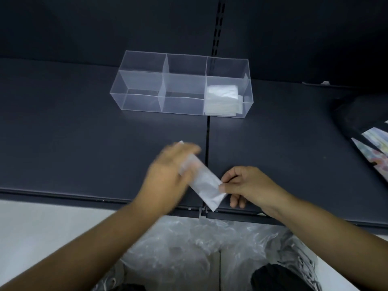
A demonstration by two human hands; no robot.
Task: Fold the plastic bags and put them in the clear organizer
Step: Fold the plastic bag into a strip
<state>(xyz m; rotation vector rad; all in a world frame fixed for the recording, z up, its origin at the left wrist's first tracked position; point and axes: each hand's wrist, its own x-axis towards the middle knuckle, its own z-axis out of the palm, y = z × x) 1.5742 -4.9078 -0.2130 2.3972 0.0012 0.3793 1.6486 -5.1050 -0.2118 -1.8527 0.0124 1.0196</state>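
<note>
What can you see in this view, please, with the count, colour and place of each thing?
clear organizer: one, transparent, divided, at the back of the shelf
folded bags: small stack, whitish, in the organizer's right end
folded bag strip: one, whitish translucent, over the shelf's near edge
loose plastic bags: a pile, clear, count unclear, below the shelf's near edge
shelf: one, dark grey, bearing the organizer
dark object: one, black, at the right edge
printed sheets: colourful, count unclear, by the dark object
left hand: blurred, over the strip's far end
right hand: pinches the strip's near end
</note>
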